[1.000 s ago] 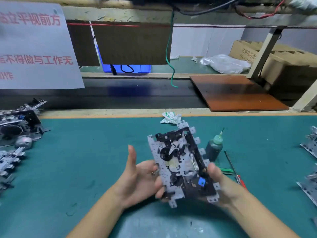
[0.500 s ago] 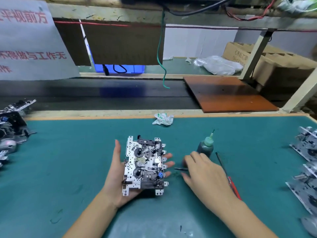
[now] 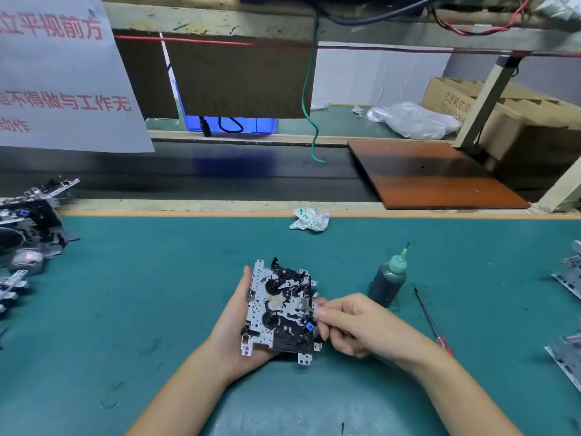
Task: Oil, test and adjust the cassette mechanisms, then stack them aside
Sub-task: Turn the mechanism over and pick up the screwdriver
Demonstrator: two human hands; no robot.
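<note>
A cassette mechanism [image 3: 279, 306], a silver perforated plate with black parts and a small blue piece, lies face up in my left hand [image 3: 232, 328]. The thumb runs along its left edge and the fingers cup it from below, low over the green mat [image 3: 141, 294]. My right hand [image 3: 361, 325] is at the mechanism's right edge, fingers curled, thumb and forefinger pinching a thin dark tool that is mostly hidden in the hand. The green-capped oil bottle [image 3: 388, 280] stands upright just behind the right hand.
A red-handled screwdriver [image 3: 430, 322] lies right of the bottle. Several mechanisms are piled at the left edge [image 3: 25, 221], and more lie at the right edge [image 3: 569, 278]. A crumpled wrapper [image 3: 309, 219] sits at the mat's far edge, with a brown board [image 3: 430, 174] beyond.
My right hand let go of the mechanism, reached to a thin tool on the mat near the bottle, and came back to the mechanism's right edge. My left hand lowered the mechanism flat.
</note>
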